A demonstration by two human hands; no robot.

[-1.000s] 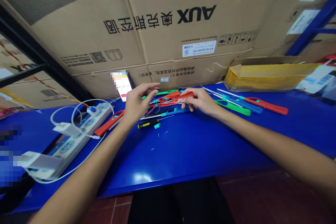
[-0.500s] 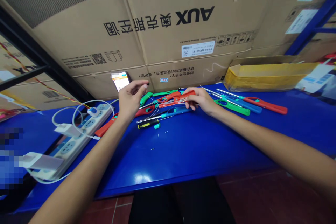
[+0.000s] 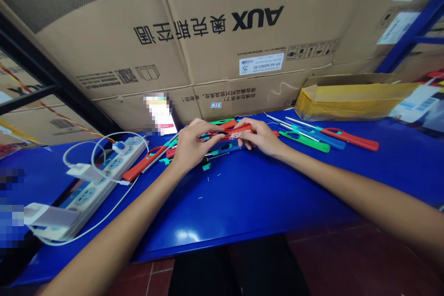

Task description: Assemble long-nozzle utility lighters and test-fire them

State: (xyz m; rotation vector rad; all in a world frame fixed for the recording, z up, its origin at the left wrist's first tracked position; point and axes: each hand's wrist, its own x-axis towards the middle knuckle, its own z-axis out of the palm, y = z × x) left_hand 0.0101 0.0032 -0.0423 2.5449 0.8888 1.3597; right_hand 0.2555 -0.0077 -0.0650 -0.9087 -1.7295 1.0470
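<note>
My right hand (image 3: 261, 137) is closed round the red handle of a utility lighter (image 3: 245, 130), its fingers at the handle's right end. My left hand (image 3: 193, 144) pinches a small black part (image 3: 224, 133) against the left portion of that handle. Under and around both hands lie more lighter pieces, among them a blue lighter (image 3: 227, 149). A small turquoise piece (image 3: 206, 166) rests just in front of them. The screwdriver beside it is mostly covered by my left hand; its thin shaft (image 3: 220, 156) shows.
To the left are a red lighter (image 3: 144, 165), a white power strip (image 3: 95, 185) with chargers and cables, and a lit phone (image 3: 163, 115). On the right lie a green lighter (image 3: 305, 141) and another red one (image 3: 354, 138). A yellow-taped box (image 3: 350, 101) stands behind them.
My left hand has moved right and down, bringing the small black part to the red handle. My right hand still grips the handle, with its fingers shifted slightly.
</note>
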